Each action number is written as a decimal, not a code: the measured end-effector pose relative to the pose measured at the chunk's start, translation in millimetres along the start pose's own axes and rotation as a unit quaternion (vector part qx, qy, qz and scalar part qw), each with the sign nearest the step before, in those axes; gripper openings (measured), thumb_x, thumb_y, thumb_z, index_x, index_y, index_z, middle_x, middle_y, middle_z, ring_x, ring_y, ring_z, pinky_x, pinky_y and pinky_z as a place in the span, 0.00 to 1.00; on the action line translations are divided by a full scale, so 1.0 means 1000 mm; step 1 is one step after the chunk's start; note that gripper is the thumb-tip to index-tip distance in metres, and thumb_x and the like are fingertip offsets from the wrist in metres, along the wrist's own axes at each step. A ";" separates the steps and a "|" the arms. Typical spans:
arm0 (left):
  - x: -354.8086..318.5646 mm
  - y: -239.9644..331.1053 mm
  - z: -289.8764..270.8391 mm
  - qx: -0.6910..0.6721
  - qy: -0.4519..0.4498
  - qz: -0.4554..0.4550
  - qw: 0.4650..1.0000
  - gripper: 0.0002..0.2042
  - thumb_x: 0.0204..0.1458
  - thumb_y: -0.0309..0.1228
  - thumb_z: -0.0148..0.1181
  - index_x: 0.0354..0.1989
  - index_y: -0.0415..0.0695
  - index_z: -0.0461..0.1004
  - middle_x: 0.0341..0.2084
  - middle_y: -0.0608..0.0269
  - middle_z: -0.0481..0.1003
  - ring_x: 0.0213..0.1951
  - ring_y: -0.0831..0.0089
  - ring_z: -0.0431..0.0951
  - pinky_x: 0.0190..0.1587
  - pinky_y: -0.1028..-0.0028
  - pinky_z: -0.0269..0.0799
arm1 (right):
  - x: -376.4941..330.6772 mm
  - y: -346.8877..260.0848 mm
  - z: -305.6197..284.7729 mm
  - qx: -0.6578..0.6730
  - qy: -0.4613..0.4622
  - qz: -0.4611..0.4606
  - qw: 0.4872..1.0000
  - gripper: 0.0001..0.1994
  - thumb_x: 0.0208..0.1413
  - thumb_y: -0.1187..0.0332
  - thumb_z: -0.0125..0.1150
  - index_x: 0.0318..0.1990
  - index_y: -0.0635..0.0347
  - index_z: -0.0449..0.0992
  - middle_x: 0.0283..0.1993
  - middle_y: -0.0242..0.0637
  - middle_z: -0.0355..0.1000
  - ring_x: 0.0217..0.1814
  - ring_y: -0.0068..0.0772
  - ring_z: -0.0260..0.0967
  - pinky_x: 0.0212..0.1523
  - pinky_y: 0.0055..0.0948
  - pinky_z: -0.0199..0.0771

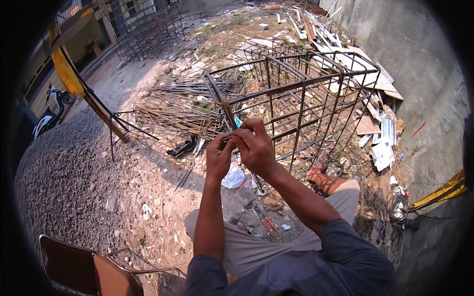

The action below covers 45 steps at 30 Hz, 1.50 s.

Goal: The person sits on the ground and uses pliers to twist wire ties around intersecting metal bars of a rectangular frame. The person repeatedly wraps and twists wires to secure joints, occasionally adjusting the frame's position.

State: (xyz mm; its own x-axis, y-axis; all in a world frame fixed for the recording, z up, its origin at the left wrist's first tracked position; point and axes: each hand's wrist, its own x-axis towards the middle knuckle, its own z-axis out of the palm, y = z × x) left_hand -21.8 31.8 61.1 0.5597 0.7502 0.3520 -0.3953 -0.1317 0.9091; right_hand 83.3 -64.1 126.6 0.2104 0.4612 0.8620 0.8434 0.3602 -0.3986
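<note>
Head view: the left hand and right hand are closed, pinched together, what they grip unclear. The rebar cage stands beyond them at one o'clock; fingertip work by its near corner seems in hand, apparently calling next for a steady pinch.

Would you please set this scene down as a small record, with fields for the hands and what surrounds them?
Left hand: raised, meeting the right hand
Between hands: too small to tell
Nearest thing: metal frame, its near left corner just beyond both hands
Left of frame: pile of thin rods on the ground
Tool: pliers with red handles, on the ground
Far left: gravel heap
Lower left: brown chair
Right side: grey wall
</note>
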 end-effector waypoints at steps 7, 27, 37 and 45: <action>-0.001 -0.004 -0.001 -0.025 0.012 -0.017 0.999 0.10 0.64 0.25 0.60 0.49 0.33 0.78 0.41 0.58 0.82 0.41 0.76 0.81 0.45 0.75 0.81 | 0.004 0.000 -0.001 0.010 -0.011 -0.025 1.000 0.06 0.56 0.76 0.67 0.41 0.63 0.78 0.42 0.41 0.67 0.33 0.42 0.74 0.29 0.37 0.75; 0.000 -0.002 0.006 0.000 0.035 -0.016 0.999 0.12 0.63 0.32 0.64 0.45 0.35 0.78 0.35 0.61 0.82 0.34 0.77 0.81 0.40 0.75 0.77 | -0.062 0.026 0.011 0.405 0.108 0.442 0.793 0.09 0.69 0.66 0.59 0.44 0.63 0.76 0.33 0.29 0.74 0.33 0.17 0.71 0.38 0.22 0.75; -0.001 -0.002 0.002 -0.021 0.035 -0.041 0.998 0.13 0.65 0.36 0.60 0.44 0.35 0.79 0.33 0.64 0.81 0.34 0.79 0.80 0.38 0.77 0.77 | -0.033 -0.008 -0.005 0.083 0.046 0.126 0.987 0.04 0.61 0.75 0.64 0.40 0.66 0.78 0.37 0.39 0.70 0.33 0.32 0.73 0.32 0.28 0.75; -0.003 0.005 0.008 -0.002 0.020 -0.020 1.000 0.16 0.67 0.29 0.55 0.58 0.33 0.72 0.42 0.58 0.81 0.42 0.76 0.82 0.45 0.74 0.79 | -0.016 0.003 -0.007 -0.040 0.027 0.104 0.993 0.06 0.59 0.73 0.64 0.32 0.63 0.73 0.33 0.41 0.69 0.27 0.44 0.72 0.27 0.39 0.72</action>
State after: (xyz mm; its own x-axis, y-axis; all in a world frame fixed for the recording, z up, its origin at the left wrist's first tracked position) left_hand -19.4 24.1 66.0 0.5450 0.7805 0.3064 -0.3770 -0.0983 0.9210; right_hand 85.9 -76.0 113.6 0.4087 0.4748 0.7794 0.8149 0.1947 -0.5459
